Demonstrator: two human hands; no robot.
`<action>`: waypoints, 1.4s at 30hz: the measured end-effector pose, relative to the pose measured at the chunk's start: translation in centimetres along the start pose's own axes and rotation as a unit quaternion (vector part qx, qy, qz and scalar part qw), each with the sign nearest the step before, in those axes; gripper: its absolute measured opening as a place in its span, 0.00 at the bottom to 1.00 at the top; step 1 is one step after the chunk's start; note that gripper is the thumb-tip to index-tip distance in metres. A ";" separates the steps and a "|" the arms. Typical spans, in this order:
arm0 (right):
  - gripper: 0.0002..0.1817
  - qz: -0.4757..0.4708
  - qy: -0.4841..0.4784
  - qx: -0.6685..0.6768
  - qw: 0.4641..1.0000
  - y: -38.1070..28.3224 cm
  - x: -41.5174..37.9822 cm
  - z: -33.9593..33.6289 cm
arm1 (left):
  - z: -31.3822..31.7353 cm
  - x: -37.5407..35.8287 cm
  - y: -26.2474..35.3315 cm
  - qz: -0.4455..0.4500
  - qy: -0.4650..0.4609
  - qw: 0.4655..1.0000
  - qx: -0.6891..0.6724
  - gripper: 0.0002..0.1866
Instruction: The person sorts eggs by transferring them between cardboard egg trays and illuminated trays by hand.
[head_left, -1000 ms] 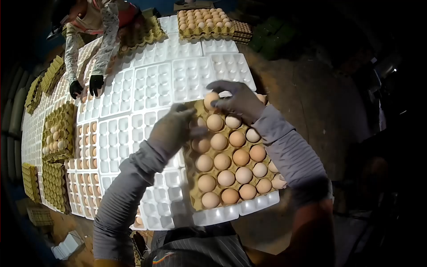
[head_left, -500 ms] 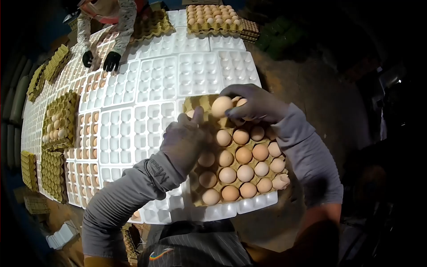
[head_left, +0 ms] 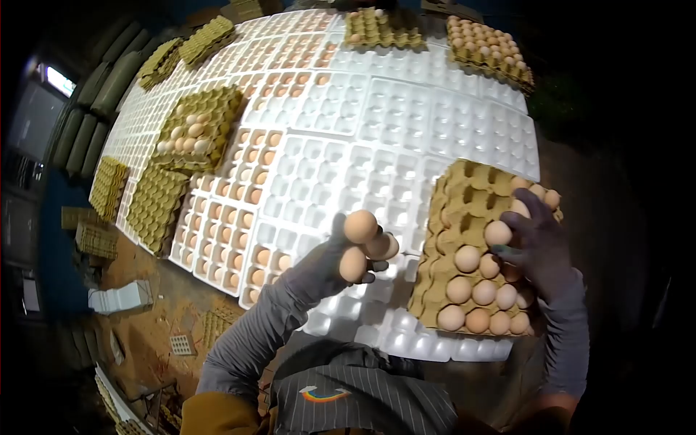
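Observation:
My left hand is closed around three brown eggs, raised above the white foam trays. To the right, my right hand reaches over a cardboard egg tray, its gloved fingers curled round a pale egg. Another egg shows beneath those fingers, and the hand hides part of the tray behind it. Brown eggs fill much of the tray's near half, while several cups at its far left hold none. Grey gloves and sleeves cover both my hands and forearms.
White foam trays cover the table, those on the left filled with eggs. A cardboard tray stack with some eggs stands among them. A full egg tray sits at the far right corner. A white block lies on the floor.
The view has turned left. My left hand has moved away from the cardboard tray and now visibly holds eggs. My right hand stays over the tray. The co-worker's arms are out of view.

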State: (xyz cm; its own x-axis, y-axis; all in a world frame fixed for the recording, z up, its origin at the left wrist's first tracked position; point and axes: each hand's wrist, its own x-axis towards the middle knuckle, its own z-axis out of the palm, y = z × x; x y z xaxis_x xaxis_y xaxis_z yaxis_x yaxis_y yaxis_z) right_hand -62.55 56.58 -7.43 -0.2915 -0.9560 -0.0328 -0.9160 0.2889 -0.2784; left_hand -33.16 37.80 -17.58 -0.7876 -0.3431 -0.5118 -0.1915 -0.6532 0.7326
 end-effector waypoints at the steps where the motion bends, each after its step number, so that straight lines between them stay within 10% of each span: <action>1: 0.21 0.046 0.022 0.070 0.996 -1.3 -0.3 -0.5 | -1.2 -1.3 -0.5 -0.049 0.000 0.998 -0.047 0.36; 6: 0.30 -0.026 0.019 0.306 0.952 -11.1 -0.5 3.9 | -9.5 -7.7 -6.4 -0.151 0.050 0.984 0.082 0.34; 8: 0.29 -0.052 0.015 0.324 0.944 -16.4 1.0 9.9 | -13.2 -9.4 -6.6 0.005 0.161 0.972 0.170 0.26; 11: 0.30 -0.039 -0.001 0.154 0.987 -22.5 4.4 17.7 | -17.3 -10.3 -2.0 0.122 0.324 0.810 0.473 0.23; 15: 0.22 -0.044 0.012 -0.010 0.999 -26.2 8.9 23.7 | -23.7 -7.2 -1.2 0.218 0.286 0.642 0.677 0.22; 23: 0.17 -0.039 -0.107 0.090 0.989 -30.8 12.0 27.7 | -25.3 -0.8 2.2 0.213 0.147 0.700 0.666 0.20; 27: 0.19 0.051 0.157 0.272 0.948 -29.6 15.0 28.0 | -25.5 0.6 2.6 0.222 0.168 0.670 0.688 0.23; 29: 0.21 0.053 0.220 0.304 0.926 -27.8 16.9 30.0 | -24.2 2.2 2.4 0.240 0.166 0.801 0.523 0.24; 31: 0.25 0.031 0.215 0.261 0.941 -26.5 17.8 31.7 | -22.5 3.9 1.8 0.291 0.170 0.816 0.469 0.25; 37: 0.22 0.143 0.182 0.452 0.862 -27.7 9.8 26.3 | -21.9 6.5 -1.8 0.308 0.121 0.665 0.669 0.27; 42: 0.20 0.086 0.123 0.385 0.911 -24.0 -0.5 16.0 | -21.8 6.3 -1.4 0.313 0.132 0.631 0.698 0.28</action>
State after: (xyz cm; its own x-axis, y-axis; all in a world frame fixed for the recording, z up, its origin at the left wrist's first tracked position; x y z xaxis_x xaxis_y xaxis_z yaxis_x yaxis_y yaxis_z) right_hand -35.97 49.27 -16.10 -0.5525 -0.8320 0.0501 -0.4140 0.2217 -0.8829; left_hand -25.05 21.85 -31.60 -0.8752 -0.4592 0.1520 -0.3649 0.8331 0.4157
